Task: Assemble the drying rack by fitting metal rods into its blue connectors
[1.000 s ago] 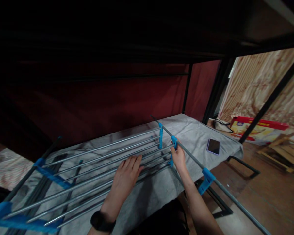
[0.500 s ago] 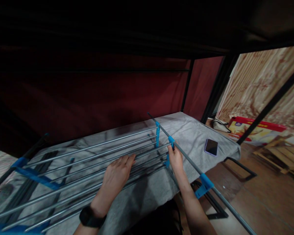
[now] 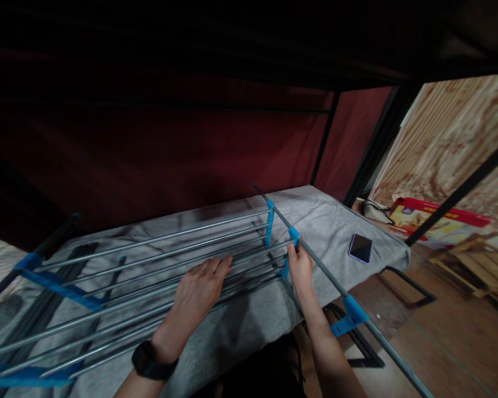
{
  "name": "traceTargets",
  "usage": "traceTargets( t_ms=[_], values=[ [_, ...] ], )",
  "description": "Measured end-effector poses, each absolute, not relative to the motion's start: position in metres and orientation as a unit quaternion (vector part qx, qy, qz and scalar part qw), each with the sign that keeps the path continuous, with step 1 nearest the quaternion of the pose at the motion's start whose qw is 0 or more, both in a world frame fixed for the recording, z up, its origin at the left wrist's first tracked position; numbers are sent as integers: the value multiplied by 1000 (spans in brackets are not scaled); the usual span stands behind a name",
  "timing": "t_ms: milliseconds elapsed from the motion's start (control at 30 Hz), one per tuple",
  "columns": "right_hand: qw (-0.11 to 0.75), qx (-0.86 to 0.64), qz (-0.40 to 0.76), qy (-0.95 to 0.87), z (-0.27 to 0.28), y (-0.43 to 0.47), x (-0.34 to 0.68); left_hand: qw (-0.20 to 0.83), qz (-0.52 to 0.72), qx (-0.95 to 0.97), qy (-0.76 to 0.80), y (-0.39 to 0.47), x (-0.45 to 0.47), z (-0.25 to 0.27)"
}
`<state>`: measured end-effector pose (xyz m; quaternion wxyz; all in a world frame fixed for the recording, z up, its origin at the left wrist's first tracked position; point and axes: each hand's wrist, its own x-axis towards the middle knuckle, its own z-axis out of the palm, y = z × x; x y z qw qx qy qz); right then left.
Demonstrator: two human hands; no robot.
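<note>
A rack of grey metal rods (image 3: 149, 239) with blue plastic joints lies over a grey cloth-covered bed (image 3: 327, 215). My left hand (image 3: 201, 284), with a black watch (image 3: 151, 359) on its wrist, is closed over a rod in the middle of the rack; its fingertips are partly hidden. My right hand (image 3: 301, 268) pinches the middle blue joint (image 3: 294, 235), where a rod's end meets the long side pole (image 3: 326, 271). Another blue joint (image 3: 352, 315) sits lower on that pole, with no rods in it.
A phone (image 3: 361, 248) lies on the cloth right of the rack. Dark tubes (image 3: 53, 293) lie under the rack's left end. Black bed-frame posts (image 3: 326, 138) stand around. A red and yellow box (image 3: 435, 218) and a wooden stool (image 3: 477, 265) are on the floor at right.
The view has shifted slightly, so the rack's right end appears a little further right. Both hands keep their places on the rack, with only slight movement.
</note>
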<state>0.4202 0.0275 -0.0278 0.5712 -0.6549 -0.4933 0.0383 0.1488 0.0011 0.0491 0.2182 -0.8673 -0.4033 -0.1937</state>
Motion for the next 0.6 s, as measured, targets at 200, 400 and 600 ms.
traceTargets(
  t_ms=[200, 400, 600],
  values=[
    [571, -657, 26, -491, -30, 29, 420, 196, -181, -865, -424, 2, 150, 50],
    [570, -659, 7, -491, -31, 28, 419, 143, -189, -871, -431, -1, 152, 56],
    [530, -675, 3, -513, -25, 26, 422, 110, -199, -869, -440, 1, 155, 50]
  ],
)
